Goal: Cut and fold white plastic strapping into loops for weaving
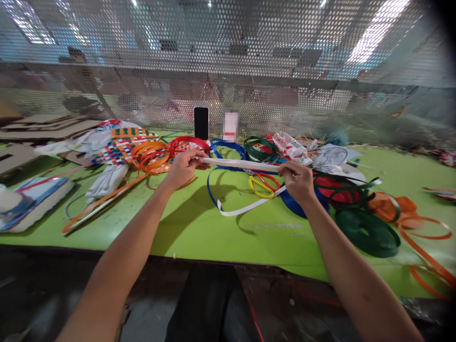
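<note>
A white strap (242,164) is stretched level between my two hands above the green table. My left hand (187,166) pinches one end of it, and my right hand (295,178) is closed round the other. From the right hand a loose white tail (237,210) curves down to the left. Beneath the strap lie scissors with red and yellow handles (261,186). Blue strapping (228,151) is coiled just behind the strap, and a blue roll (294,202) sits partly hidden by my right hand.
Orange coils (149,154) and a woven multicoloured piece (121,151) lie to the left, near a white power strip (107,181). Dark green rolls (366,232) and orange strap (423,247) lie right. A phone (201,123) stands against the perforated metal screen (249,57).
</note>
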### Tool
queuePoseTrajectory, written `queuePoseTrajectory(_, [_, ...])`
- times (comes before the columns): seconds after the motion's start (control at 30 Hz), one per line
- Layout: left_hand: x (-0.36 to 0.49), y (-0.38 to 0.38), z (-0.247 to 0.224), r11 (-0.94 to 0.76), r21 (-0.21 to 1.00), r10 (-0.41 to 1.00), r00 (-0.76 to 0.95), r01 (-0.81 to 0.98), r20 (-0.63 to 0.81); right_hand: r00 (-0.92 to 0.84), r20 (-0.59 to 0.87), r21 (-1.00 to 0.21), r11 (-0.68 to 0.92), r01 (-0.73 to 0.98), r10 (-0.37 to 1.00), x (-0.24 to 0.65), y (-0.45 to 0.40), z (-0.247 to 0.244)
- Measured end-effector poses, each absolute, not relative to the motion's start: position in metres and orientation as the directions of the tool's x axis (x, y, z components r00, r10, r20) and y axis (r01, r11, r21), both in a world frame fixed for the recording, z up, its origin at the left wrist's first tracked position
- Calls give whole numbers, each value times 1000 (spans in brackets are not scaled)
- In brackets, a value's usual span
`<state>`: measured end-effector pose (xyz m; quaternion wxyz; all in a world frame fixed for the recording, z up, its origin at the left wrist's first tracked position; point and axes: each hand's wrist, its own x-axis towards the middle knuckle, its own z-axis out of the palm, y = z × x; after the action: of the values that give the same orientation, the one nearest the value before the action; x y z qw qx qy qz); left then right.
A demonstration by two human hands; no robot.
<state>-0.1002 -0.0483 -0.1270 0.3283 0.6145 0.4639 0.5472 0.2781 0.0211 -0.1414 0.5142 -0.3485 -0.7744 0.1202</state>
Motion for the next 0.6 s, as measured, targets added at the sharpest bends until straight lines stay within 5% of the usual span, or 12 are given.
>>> queuePoseTrajectory(0.6, [-102,-48,-135,-414,857,894,-37,308,446,-212,734,-511,730,455,645,279,22,-142])
